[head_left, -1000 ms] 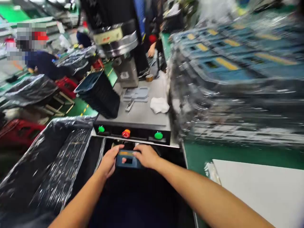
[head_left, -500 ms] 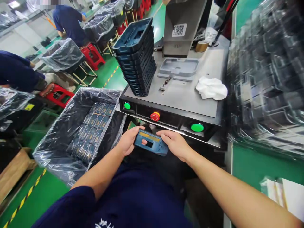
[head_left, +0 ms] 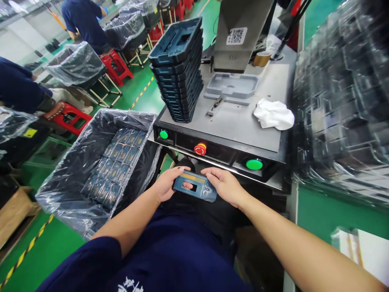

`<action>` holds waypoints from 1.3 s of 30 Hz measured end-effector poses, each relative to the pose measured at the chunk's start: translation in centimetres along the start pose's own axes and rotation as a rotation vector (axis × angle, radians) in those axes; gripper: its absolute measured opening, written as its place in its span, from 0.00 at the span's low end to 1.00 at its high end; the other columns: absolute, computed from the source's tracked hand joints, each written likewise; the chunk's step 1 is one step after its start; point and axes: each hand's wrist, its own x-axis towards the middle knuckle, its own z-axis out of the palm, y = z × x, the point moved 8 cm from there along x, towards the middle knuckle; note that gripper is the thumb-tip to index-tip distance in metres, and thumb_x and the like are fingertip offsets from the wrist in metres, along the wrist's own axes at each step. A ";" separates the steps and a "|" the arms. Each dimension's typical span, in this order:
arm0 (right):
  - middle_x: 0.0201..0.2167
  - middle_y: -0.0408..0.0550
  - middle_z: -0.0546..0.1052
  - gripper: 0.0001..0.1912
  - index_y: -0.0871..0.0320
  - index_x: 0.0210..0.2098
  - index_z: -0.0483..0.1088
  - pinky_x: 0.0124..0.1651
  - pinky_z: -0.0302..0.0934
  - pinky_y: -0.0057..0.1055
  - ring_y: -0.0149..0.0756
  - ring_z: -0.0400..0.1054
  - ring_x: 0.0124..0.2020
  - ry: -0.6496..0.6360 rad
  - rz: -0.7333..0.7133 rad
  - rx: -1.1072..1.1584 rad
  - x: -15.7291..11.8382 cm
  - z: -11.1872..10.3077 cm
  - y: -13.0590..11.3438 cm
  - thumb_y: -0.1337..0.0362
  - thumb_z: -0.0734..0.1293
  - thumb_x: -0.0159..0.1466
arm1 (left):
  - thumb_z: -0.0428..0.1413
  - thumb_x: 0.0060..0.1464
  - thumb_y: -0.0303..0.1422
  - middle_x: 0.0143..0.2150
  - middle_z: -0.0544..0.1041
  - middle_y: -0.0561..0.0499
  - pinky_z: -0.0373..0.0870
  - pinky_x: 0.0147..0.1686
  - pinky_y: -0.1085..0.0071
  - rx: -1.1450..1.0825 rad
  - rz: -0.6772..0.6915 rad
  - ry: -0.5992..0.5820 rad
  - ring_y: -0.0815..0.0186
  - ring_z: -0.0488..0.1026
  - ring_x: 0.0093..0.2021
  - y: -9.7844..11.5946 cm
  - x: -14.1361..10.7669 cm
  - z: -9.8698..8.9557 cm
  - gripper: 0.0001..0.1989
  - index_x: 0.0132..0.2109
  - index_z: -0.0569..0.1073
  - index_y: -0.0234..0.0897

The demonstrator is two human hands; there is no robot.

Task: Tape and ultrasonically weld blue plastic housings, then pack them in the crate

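Between my hands, in front of the machine's edge, is a blue plastic housing (head_left: 199, 193) with a rectangular opening, a yellowish strip and dark printed symbols at its right end. My left hand (head_left: 166, 183) is closed on its left end, and a fingertip shows through the opening. My right hand (head_left: 224, 184) grips the right end, with thumb and forefinger at the upper edge. Just beyond stands the machine's grey work plate (head_left: 237, 129). A tall stack of dark blue plastic trays (head_left: 179, 77) rests on the plate's left side, and a grey fixture (head_left: 232, 86) lies behind.
A plastic-lined crate (head_left: 73, 162) of wrapped blue parts stands at my left. Green buttons (head_left: 254, 164) and a red stop button (head_left: 200, 149) line the machine's front. A white cloth (head_left: 274, 114) lies on the plate. Wrapped clear trays (head_left: 343, 97) rise at right. Two people sit at far left.
The view has shifted slightly. The blue housing has tilted a little in my hands, so its printed symbols show more clearly. Both hands keep hold of it.
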 end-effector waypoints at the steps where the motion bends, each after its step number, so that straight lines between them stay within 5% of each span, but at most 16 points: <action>1: 0.42 0.46 0.78 0.16 0.55 0.45 0.75 0.48 0.65 0.36 0.37 0.72 0.42 -0.005 -0.021 -0.017 0.0 0.1 -0.2 0.61 0.58 0.66 | 0.58 0.55 0.35 0.35 0.79 0.42 0.76 0.31 0.68 -0.005 0.001 -0.003 0.64 0.77 0.27 0.0 -0.1 0.0 0.17 0.49 0.70 0.29; 7: 0.48 0.52 0.75 0.19 0.57 0.53 0.69 0.54 0.64 0.42 0.41 0.69 0.48 0.017 -0.318 -0.175 -0.9 0.4 -2.1 0.56 0.58 0.66 | 0.67 0.43 0.33 0.30 0.78 0.49 0.74 0.31 0.72 0.016 0.049 0.045 0.67 0.76 0.26 0.2 -0.8 -0.7 0.24 0.47 0.69 0.31; 11: 0.59 0.62 0.63 0.41 0.63 0.62 0.58 0.61 0.56 0.48 0.52 0.58 0.59 0.006 -0.463 -0.495 -4.5 0.7 -4.8 0.49 0.71 0.56 | 0.68 0.40 0.35 0.33 0.77 0.51 0.73 0.31 0.75 0.064 0.062 0.079 0.72 0.74 0.26 -0.5 -1.3 -1.3 0.30 0.51 0.68 0.33; 13: 0.60 0.64 0.62 0.50 0.65 0.64 0.54 0.60 0.56 0.48 0.54 0.58 0.59 -0.045 -0.439 -0.644 -6.4 1.3 -5.9 0.49 0.74 0.50 | 0.70 0.38 0.35 0.32 0.76 0.53 0.71 0.30 0.77 0.079 0.036 0.051 0.73 0.72 0.25 -1.4 -1.3 -1.1 0.35 0.54 0.67 0.34; 17: 0.55 0.62 0.66 0.49 0.66 0.65 0.51 0.52 0.62 0.44 0.51 0.64 0.51 -0.054 -0.298 -0.825 -9.1 1.2 -6.5 0.54 0.72 0.52 | 0.70 0.38 0.37 0.30 0.74 0.55 0.70 0.32 0.76 0.142 -0.054 -0.109 0.72 0.71 0.29 -3.3 -0.9 0.5 0.43 0.60 0.61 0.36; 20: 0.52 0.61 0.69 0.47 0.65 0.64 0.52 0.49 0.65 0.43 0.49 0.66 0.47 0.005 -0.211 -0.863 -11.4 -1.0 -7.2 0.53 0.71 0.52 | 0.65 0.45 0.45 0.41 0.77 0.48 0.73 0.41 0.68 0.221 -0.040 -0.287 0.63 0.74 0.41 -3.6 -0.5 1.9 0.41 0.63 0.59 0.38; 23: 0.55 0.61 0.67 0.47 0.62 0.65 0.50 0.52 0.64 0.43 0.51 0.65 0.52 0.270 -0.208 -0.873 -14.4 -6.5 -10.0 0.51 0.70 0.53 | 0.52 0.52 0.55 0.55 0.73 0.41 0.69 0.53 0.58 0.417 0.083 -0.298 0.54 0.70 0.55 -3.7 1.8 0.7 0.38 0.62 0.61 0.37; 27: 0.59 0.58 0.65 0.41 0.56 0.66 0.49 0.59 0.61 0.45 0.49 0.62 0.58 0.834 -0.253 -0.963 -20.0 -16.4 -15.6 0.52 0.67 0.59 | 0.52 0.47 0.54 0.65 0.59 0.34 0.54 0.63 0.48 1.224 0.498 0.073 0.44 0.53 0.66 -3.9 6.7 -3.9 0.41 0.61 0.64 0.28; 30: 0.57 0.57 0.67 0.42 0.57 0.65 0.53 0.60 0.59 0.48 0.52 0.63 0.57 1.189 -0.114 -0.989 -24.4 -22.3 -17.0 0.47 0.69 0.57 | 0.43 0.54 0.49 0.69 0.52 0.38 0.58 0.56 0.40 1.570 0.568 0.216 0.41 0.48 0.67 -6.4 9.3 -6.2 0.36 0.64 0.61 0.32; 34: 0.57 0.57 0.67 0.43 0.58 0.63 0.57 0.59 0.58 0.50 0.53 0.63 0.56 1.500 0.174 -0.842 -30.0 -25.9 -13.5 0.43 0.68 0.55 | 0.38 0.57 0.51 0.70 0.49 0.44 0.65 0.51 0.44 1.726 0.564 0.247 0.42 0.48 0.67 -7.9 9.9 -7.4 0.35 0.67 0.56 0.40; 39: 0.51 0.56 0.72 0.39 0.57 0.58 0.63 0.52 0.61 0.47 0.52 0.68 0.49 1.605 0.515 -0.609 -34.6 -26.4 -7.7 0.42 0.67 0.54 | 0.40 0.56 0.52 0.69 0.51 0.43 0.65 0.51 0.48 1.761 0.580 0.240 0.44 0.52 0.65 -7.3 9.8 -7.2 0.36 0.67 0.56 0.40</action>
